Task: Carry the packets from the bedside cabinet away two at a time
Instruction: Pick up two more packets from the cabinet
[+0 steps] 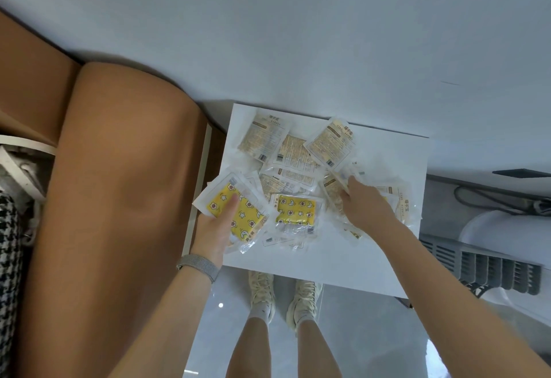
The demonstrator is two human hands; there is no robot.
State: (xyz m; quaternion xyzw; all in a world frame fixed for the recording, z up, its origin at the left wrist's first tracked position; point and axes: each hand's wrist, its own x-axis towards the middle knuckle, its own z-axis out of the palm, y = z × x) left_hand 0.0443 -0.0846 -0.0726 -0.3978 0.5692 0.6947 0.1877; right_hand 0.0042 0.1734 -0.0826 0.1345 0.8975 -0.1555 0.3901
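Several clear plastic packets lie in a loose heap on the white bedside cabinet. My left hand grips a yellow star-patterned packet at the cabinet's left edge, thumb across its face. A second yellow packet lies flat in the middle. Beige printed packets rest face-down toward the wall. My right hand is closed around a beige packet on the right side of the heap, partly hiding it.
A tan padded headboard runs along the left, close to the cabinet. The pale wall is behind. A grey slatted unit and a white round object stand at the right. My feet in pale shoes stand on glossy floor.
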